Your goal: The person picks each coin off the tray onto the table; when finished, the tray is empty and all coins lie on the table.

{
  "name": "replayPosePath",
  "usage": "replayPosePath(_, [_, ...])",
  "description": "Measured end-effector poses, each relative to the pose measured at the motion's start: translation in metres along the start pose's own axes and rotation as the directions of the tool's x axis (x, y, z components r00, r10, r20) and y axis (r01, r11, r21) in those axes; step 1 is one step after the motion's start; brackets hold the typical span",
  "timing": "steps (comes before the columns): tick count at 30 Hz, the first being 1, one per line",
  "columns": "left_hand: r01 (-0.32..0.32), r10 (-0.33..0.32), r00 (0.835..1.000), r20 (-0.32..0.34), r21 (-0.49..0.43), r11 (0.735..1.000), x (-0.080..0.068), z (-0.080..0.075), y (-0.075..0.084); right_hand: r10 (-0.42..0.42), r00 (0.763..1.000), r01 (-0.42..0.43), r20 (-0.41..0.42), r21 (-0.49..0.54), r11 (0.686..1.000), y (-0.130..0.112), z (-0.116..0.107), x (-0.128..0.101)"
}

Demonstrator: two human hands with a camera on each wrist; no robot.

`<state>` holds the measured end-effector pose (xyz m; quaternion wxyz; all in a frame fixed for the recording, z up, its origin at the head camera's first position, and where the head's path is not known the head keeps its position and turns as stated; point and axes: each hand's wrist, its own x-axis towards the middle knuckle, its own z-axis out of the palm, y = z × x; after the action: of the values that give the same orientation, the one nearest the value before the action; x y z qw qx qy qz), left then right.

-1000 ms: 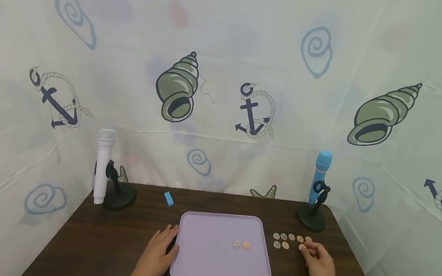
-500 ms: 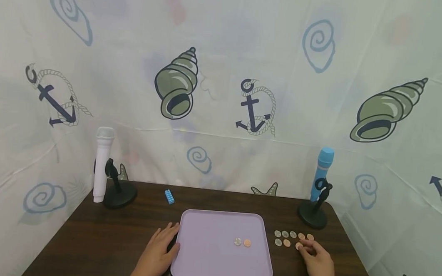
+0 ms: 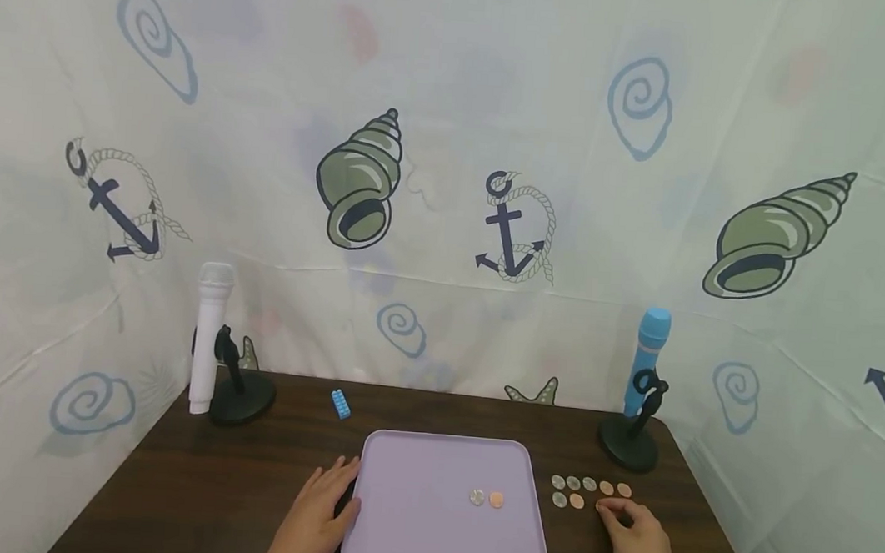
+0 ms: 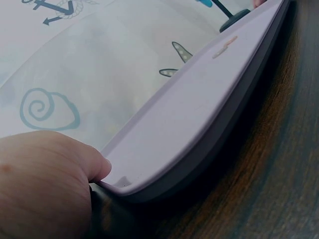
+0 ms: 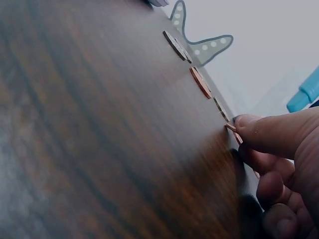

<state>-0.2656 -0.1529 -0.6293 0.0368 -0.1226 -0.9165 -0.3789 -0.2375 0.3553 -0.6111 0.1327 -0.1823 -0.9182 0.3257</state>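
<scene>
My right hand (image 3: 635, 544) pinches a copper-coloured coin (image 5: 231, 128) between thumb and fingers, its edge showing against the dark table. Beside it, in the head view, several silver and copper coins (image 3: 589, 485) lie in two rows right of the lilac tray (image 3: 429, 539). On the tray lie a silver coin (image 3: 477, 497) and a copper coin (image 3: 496, 500), side by side. My left hand (image 3: 315, 512) rests at the tray's left edge with fingers extended. In the left wrist view its thumb (image 4: 99, 167) touches the rim; the other fingers are hidden there.
A white microphone (image 3: 208, 339) on a black stand (image 3: 242, 398) occupies the table's back left. At the back right stands a blue microphone (image 3: 647, 350) on another black stand (image 3: 629, 445). Behind the tray lies a small blue toy brick (image 3: 341, 403). A printed curtain hangs behind the table.
My right hand has slid slightly left with the pinched coin, toward the copper coin in the front row. My left hand stays at the tray edge. The head view shifts slightly.
</scene>
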Motion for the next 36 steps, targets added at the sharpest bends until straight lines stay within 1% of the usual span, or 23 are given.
replayPosePath(6, [0.003,-0.003,1.0,0.006,0.001,1.0,0.0,0.0,-0.001,-0.006,1.0,0.006,0.022,-0.029,1.0,0.001,-0.001,0.002])
replayPosePath(10, [0.004,-0.004,1.0,0.015,-0.007,1.0,0.0,0.002,-0.002,-0.016,0.999,0.017,0.039,-0.025,1.0,0.009,0.001,0.001])
replayPosePath(14, [0.033,-0.033,0.999,0.031,-0.025,0.999,-0.001,0.003,-0.003,-0.025,1.0,0.025,0.008,0.003,1.0,0.019,0.006,0.002])
replayPosePath(18, [0.053,-0.052,0.998,0.042,-0.027,0.998,-0.001,0.002,-0.002,-0.016,1.0,0.015,0.022,0.009,1.0,0.015,0.004,0.001])
replayPosePath(19, [0.05,-0.049,0.998,0.041,-0.026,0.998,0.0,0.001,-0.002,-0.018,0.999,0.017,0.04,0.009,1.0,0.011,0.001,0.001])
replayPosePath(22, [0.033,-0.033,0.999,0.029,-0.02,0.999,0.002,0.0,-0.001,-0.02,0.999,0.021,0.042,-0.01,1.0,0.003,-0.001,0.004])
replayPosePath(29, [-0.021,0.021,1.0,-0.01,-0.011,1.0,0.003,0.001,0.002,-0.009,1.0,0.009,-0.014,-0.009,1.0,-0.001,-0.004,0.002])
replayPosePath(33, [-0.017,0.017,1.0,-0.008,-0.01,1.0,0.002,0.001,0.001,-0.009,1.0,0.009,-0.014,0.002,1.0,0.0,-0.002,-0.001])
replayPosePath(36, [0.004,-0.003,1.0,0.013,-0.015,1.0,0.002,0.0,0.0,0.027,0.999,-0.026,-0.022,0.051,0.998,0.001,-0.001,0.0])
